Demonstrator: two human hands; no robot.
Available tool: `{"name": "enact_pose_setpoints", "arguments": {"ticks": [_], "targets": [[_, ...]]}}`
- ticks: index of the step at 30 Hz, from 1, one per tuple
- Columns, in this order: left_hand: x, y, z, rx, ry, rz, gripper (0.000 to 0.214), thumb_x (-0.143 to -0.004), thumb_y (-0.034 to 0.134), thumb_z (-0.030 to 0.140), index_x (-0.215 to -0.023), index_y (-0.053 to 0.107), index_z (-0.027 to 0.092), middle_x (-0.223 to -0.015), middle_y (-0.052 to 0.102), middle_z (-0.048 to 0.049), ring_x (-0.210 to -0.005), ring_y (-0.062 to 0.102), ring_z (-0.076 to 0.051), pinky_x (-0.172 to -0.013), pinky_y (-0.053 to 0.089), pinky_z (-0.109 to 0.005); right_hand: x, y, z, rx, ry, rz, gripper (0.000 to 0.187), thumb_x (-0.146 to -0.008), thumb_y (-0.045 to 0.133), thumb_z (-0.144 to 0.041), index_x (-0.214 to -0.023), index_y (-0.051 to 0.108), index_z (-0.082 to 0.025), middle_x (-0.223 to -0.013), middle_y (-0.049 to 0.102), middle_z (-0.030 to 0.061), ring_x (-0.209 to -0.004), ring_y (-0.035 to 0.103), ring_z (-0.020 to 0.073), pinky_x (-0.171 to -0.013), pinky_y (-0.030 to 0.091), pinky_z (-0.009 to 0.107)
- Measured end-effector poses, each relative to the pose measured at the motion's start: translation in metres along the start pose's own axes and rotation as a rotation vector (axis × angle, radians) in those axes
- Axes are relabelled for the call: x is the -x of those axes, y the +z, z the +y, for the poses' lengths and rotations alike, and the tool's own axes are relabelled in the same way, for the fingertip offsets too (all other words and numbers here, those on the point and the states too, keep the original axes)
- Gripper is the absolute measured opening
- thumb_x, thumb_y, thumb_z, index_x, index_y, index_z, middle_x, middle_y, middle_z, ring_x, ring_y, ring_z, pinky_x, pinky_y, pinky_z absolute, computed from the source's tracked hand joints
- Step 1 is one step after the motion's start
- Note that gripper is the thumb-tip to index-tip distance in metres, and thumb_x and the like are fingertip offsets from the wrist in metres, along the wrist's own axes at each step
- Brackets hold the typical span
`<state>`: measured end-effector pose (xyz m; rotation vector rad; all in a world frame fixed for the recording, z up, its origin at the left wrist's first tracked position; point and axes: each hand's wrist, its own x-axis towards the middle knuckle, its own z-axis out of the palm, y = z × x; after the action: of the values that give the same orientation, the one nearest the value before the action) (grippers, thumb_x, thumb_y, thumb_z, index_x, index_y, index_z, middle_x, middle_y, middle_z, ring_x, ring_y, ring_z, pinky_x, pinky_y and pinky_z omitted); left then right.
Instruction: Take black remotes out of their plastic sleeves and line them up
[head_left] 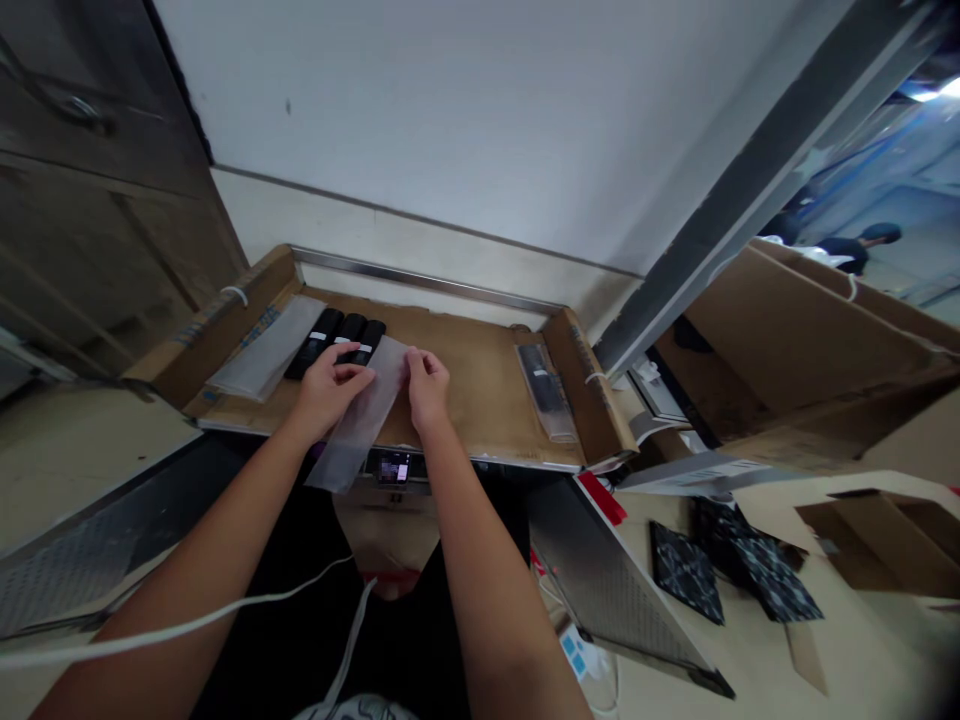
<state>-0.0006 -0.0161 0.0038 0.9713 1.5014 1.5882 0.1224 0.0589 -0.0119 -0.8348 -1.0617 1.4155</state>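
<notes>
A long clear plastic bag lies slantwise on the brown cardboard work surface, its lower end hanging over the front edge. My left hand pinches the bag's left edge near the top. My right hand grips the bag's upper right corner with fingers curled. Just behind the bag, three black remote-like devices lie side by side, each with a small white label.
A stack of clear bags lies at the left of the cardboard surface. One bagged black device lies at the right. Open cardboard boxes stand to the right; black patterned pieces lie lower right. A white cable crosses my left arm.
</notes>
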Motion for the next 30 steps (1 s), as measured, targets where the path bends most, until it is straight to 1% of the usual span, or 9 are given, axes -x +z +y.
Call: {"name": "enact_pose_setpoints", "arguments": {"ticks": [5, 8, 10, 14, 17, 20, 24, 27, 30], "targets": [[0.003, -0.004, -0.006, -0.054, 0.014, -0.179, 0.076, -0.068, 0.078, 0.040, -0.134, 0.047, 0.019, -0.089, 0.070, -0.0035, -0.066, 0.065, -0.014, -0.059, 0.051, -0.024, -0.005, -0.005, 0.000, 0.032, -0.047, 0.179, 0.027, -0.084, 0.055, -0.044, -0.074, 0.056, -0.019, -0.059, 0.046, -0.0059, -0.053, 0.041, 0.0094, -0.049, 0.034, 0.019], [0.004, -0.008, -0.010, -0.099, -0.006, -0.314, 0.079, -0.068, 0.077, 0.035, -0.137, 0.041, 0.021, -0.092, 0.070, -0.0034, -0.067, 0.066, -0.014, -0.061, 0.053, -0.026, -0.007, -0.008, 0.000, 0.065, -0.087, 0.292, 0.027, -0.087, 0.051, -0.044, -0.077, 0.055, -0.020, -0.061, 0.046, -0.0055, -0.055, 0.043, 0.0100, -0.051, 0.036, 0.020], [0.006, -0.010, -0.011, -0.113, -0.025, -0.369, 0.078, -0.070, 0.075, 0.032, -0.138, 0.039, 0.020, -0.092, 0.071, -0.0040, -0.067, 0.067, -0.015, -0.063, 0.054, -0.027, -0.008, -0.010, 0.001, 0.081, -0.113, 0.344, 0.028, -0.089, 0.050, -0.044, -0.078, 0.055, -0.019, -0.061, 0.045, -0.0055, -0.055, 0.043, 0.0104, -0.052, 0.037, 0.020], [0.013, -0.013, -0.008, -0.080, -0.070, -0.356, 0.075, -0.075, 0.069, 0.037, -0.140, 0.035, 0.018, -0.090, 0.072, -0.0047, -0.068, 0.069, -0.016, -0.069, 0.056, -0.032, -0.009, -0.012, 0.004, 0.149, -0.151, 0.391, 0.029, -0.090, 0.049, -0.045, -0.080, 0.058, -0.019, -0.063, 0.049, -0.0041, -0.058, 0.046, 0.0114, -0.056, 0.039, 0.021], [0.018, -0.014, -0.006, -0.155, -0.068, -0.347, 0.078, -0.073, 0.072, 0.039, -0.139, 0.036, 0.018, -0.089, 0.072, -0.0041, -0.074, 0.070, -0.018, -0.072, 0.056, -0.033, -0.010, -0.013, 0.007, 0.192, -0.172, 0.420, 0.031, -0.091, 0.046, -0.045, -0.082, 0.059, -0.018, -0.065, 0.051, -0.0030, -0.060, 0.047, 0.0122, -0.058, 0.041, 0.022], [0.021, -0.013, -0.005, -0.211, -0.064, -0.373, 0.081, -0.070, 0.075, 0.036, -0.139, 0.036, 0.018, -0.086, 0.071, -0.0035, -0.070, 0.070, -0.018, -0.066, 0.055, -0.030, -0.011, -0.014, 0.009, 0.269, -0.187, 0.459, 0.032, -0.092, 0.044, -0.045, -0.086, 0.060, -0.018, -0.070, 0.057, -0.0003, -0.067, 0.053, 0.0140, -0.062, 0.044, 0.024], [0.029, -0.008, 0.000, -0.167, -0.119, -0.403, 0.081, -0.073, 0.072, 0.035, -0.141, 0.031, 0.019, -0.089, 0.071, -0.0044, -0.063, 0.068, -0.017, -0.057, 0.053, -0.028, -0.011, -0.016, 0.010, 0.339, -0.180, 0.498, 0.034, -0.094, 0.040, -0.045, -0.090, 0.061, -0.018, -0.076, 0.062, 0.0029, -0.076, 0.058, 0.0162, -0.066, 0.046, 0.026], [0.040, -0.006, 0.008, -0.207, -0.147, -0.452, 0.089, -0.069, 0.075, 0.031, -0.143, 0.027, 0.019, -0.089, 0.072, -0.0041, -0.061, 0.067, -0.017, -0.056, 0.053, -0.028, -0.011, -0.017, 0.009, 0.323, -0.159, 0.503, 0.035, -0.095, 0.039, -0.045, -0.090, 0.060, -0.018, -0.077, 0.063, 0.0034, -0.076, 0.059, 0.0161, -0.066, 0.047, 0.026], [0.040, -0.014, 0.016, -0.208, -0.126, -0.454, 0.083, -0.070, 0.072, 0.029, -0.141, 0.029, 0.020, -0.091, 0.071, -0.0040, -0.059, 0.065, -0.014, -0.057, 0.053, -0.027, -0.012, -0.016, 0.006, 0.219, -0.117, 0.446, 0.032, -0.093, 0.042, -0.045, -0.090, 0.059, -0.018, -0.077, 0.063, 0.0029, -0.072, 0.060, 0.0146, -0.063, 0.048, 0.024]]}}
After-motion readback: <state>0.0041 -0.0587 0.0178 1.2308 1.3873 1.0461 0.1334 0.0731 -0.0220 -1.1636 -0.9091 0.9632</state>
